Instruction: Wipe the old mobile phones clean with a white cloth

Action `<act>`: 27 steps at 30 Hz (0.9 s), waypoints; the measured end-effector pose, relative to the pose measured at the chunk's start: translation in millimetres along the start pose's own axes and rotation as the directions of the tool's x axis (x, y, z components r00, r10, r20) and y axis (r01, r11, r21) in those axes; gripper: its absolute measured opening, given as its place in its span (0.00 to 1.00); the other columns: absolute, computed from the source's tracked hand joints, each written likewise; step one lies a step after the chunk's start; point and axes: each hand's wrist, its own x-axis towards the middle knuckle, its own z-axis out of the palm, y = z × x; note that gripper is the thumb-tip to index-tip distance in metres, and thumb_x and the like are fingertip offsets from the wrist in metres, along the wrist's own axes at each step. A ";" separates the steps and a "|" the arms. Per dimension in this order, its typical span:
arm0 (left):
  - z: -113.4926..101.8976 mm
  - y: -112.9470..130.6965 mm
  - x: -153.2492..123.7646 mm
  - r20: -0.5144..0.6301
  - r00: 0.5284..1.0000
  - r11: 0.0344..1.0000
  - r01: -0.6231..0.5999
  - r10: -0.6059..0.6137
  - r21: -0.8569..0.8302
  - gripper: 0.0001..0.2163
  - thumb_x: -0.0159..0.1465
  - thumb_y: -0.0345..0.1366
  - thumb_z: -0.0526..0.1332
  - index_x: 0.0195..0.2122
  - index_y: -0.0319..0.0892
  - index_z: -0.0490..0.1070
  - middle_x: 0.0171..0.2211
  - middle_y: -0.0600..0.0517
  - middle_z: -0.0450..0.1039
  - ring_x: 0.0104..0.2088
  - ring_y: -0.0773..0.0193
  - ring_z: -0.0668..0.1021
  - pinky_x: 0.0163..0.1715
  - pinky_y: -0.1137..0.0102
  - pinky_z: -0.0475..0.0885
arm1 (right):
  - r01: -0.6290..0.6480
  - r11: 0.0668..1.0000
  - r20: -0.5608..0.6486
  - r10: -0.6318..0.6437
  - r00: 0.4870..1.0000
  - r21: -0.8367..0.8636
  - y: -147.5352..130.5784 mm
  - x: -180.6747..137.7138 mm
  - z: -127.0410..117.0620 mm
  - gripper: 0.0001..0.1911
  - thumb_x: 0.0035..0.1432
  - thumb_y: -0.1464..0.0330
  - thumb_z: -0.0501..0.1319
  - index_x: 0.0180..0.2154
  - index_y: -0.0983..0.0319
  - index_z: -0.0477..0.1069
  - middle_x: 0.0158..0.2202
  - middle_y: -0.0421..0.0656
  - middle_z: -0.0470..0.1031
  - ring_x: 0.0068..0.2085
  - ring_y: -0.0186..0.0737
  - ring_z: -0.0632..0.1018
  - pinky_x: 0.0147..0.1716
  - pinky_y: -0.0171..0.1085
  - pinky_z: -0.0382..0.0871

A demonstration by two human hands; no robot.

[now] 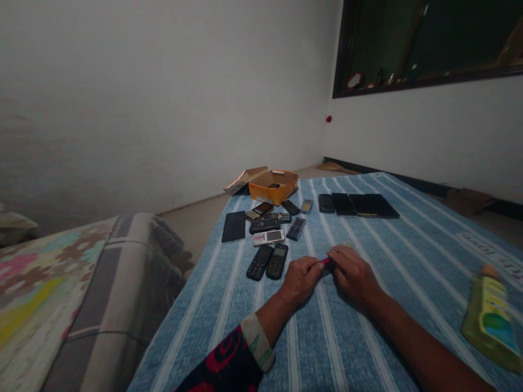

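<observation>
My left hand and my right hand meet on a blue striped bedspread. Both are curled, pinching a small pink object between their fingertips; what it is I cannot make out. Just beyond my left hand lie two black keypad phones side by side. Further back sits a pink-white phone among several other small phones. A black slab phone lies at their left.
An open orange cardboard box stands at the far edge with its lid beside it. A row of dark smartphones lies at the back right. A green-yellow packet rests at the right. A patterned mattress is at the left.
</observation>
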 end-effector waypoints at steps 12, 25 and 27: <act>0.0 -2.2 -0.6 -0.016 1.000 1.000 0.001 -0.001 -0.006 0.16 0.67 0.42 0.53 0.32 0.39 0.77 0.27 0.50 0.75 0.31 0.62 0.76 0.35 0.70 0.69 | -0.005 1.000 0.023 0.004 1.000 0.015 4.3 -1.2 0.5 0.17 0.58 0.79 0.52 0.45 0.60 0.71 0.41 0.48 0.75 0.44 0.47 0.76 0.52 0.50 0.70; -0.3 -1.2 -0.2 -0.013 1.000 0.999 -0.004 0.004 -0.038 0.16 0.67 0.41 0.53 0.32 0.39 0.77 0.27 0.50 0.74 0.31 0.62 0.75 0.35 0.70 0.68 | 0.014 1.000 0.049 -0.014 0.999 0.007 2.0 -0.1 4.3 0.16 0.58 0.79 0.51 0.43 0.62 0.71 0.40 0.49 0.75 0.45 0.47 0.75 0.49 0.47 0.71; -0.7 0.0 -0.3 -0.013 1.000 1.000 0.002 -0.003 -0.018 0.16 0.67 0.41 0.53 0.32 0.39 0.76 0.27 0.51 0.74 0.31 0.62 0.75 0.35 0.70 0.68 | -0.047 0.999 0.050 0.047 0.998 -0.001 10.7 -1.0 3.2 0.17 0.56 0.79 0.52 0.43 0.62 0.72 0.41 0.49 0.75 0.45 0.48 0.75 0.49 0.47 0.71</act>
